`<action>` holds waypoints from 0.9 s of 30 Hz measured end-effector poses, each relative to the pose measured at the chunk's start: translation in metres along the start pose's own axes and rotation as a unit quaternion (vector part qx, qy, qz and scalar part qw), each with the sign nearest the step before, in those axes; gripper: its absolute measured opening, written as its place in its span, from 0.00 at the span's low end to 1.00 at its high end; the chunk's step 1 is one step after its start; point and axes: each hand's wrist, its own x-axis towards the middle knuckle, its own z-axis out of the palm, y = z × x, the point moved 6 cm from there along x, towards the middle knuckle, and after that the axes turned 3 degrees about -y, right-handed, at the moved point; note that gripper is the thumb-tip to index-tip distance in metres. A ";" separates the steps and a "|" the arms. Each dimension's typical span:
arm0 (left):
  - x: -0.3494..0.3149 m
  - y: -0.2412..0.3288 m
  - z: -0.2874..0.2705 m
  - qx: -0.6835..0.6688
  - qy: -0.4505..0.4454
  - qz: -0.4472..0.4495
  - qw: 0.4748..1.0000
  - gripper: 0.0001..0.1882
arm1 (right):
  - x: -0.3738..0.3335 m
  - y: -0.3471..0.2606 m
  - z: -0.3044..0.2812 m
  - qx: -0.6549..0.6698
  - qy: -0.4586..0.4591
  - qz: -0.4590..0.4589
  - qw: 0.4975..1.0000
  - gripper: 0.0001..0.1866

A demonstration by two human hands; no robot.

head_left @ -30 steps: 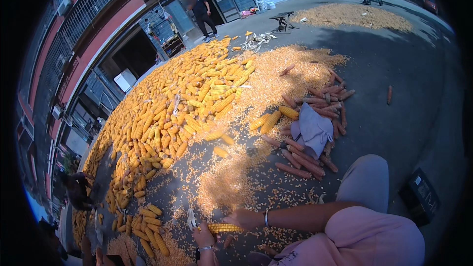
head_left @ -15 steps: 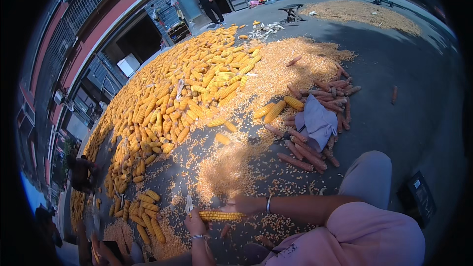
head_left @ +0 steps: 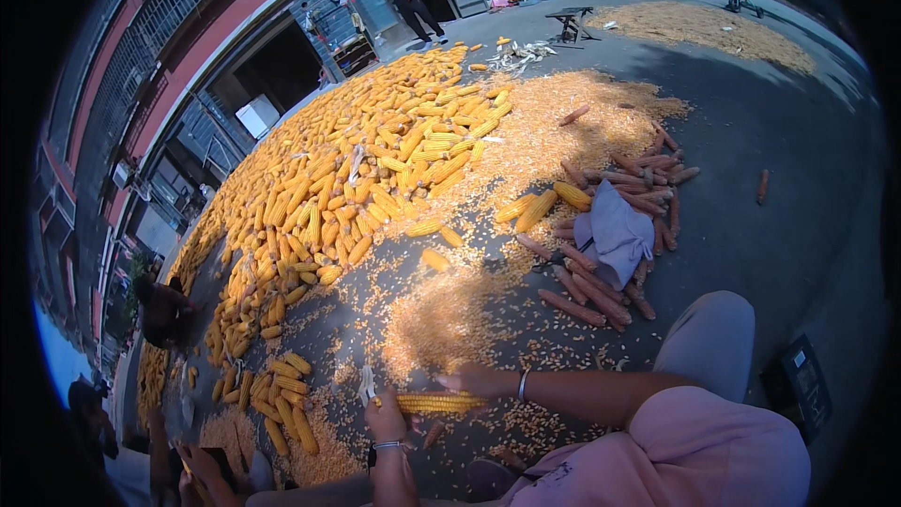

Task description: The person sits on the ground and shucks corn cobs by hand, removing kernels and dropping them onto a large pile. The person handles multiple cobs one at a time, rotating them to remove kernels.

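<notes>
A yellow corn cob point(head_left: 439, 403) lies level in front of me, rows of kernels showing along it. My left hand point(head_left: 386, 421) is closed around its left end, and a pale, narrow piece point(head_left: 367, 383) that looks like husk sticks up beside those fingers. Along the cob's far side, near its right end, is my right hand point(head_left: 477, 379); its fingers are blurred and partly hidden, so their grip is unclear. Loose corn kernels point(head_left: 436, 319) cover the ground just beyond both hands. A reddish bare cob point(head_left: 434, 433) lies below the held one.
A large heap of corn cobs point(head_left: 328, 188) spreads ahead and left, with a smaller pile point(head_left: 286, 399) nearer. Bare cobs point(head_left: 587, 296) lie at right under a pale cloth hat point(head_left: 615, 235). A co-worker's hands point(head_left: 202, 469) show lower left; a person point(head_left: 410, 0) stands by a doorway.
The whole view has shifted slightly, moving things to the right in the picture. My right hand has lifted a little off the cob's top, baring more of its right end.
</notes>
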 end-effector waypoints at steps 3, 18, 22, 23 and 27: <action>0.002 0.002 -0.017 -0.033 -0.008 -0.055 0.998 0.15 | -0.031 -0.069 0.002 0.053 -0.084 0.088 0.991 0.27; 0.011 -0.011 -0.030 -0.020 0.030 -0.085 0.996 0.19 | -0.014 -0.053 0.004 -0.056 -0.022 -0.029 0.998 0.30; 0.008 -0.008 -0.023 -0.005 0.039 -0.062 0.997 0.19 | -0.014 -0.055 0.004 -0.347 0.079 -0.262 0.897 0.26; 0.006 -0.008 -0.021 0.003 0.045 -0.050 0.998 0.20 | -0.012 -0.050 0.004 -0.352 0.065 -0.241 0.902 0.26; -0.010 0.007 -0.009 -0.008 0.054 -0.003 0.999 0.21 | -0.012 -0.043 -0.009 -0.193 0.010 -0.054 0.980 0.28</action>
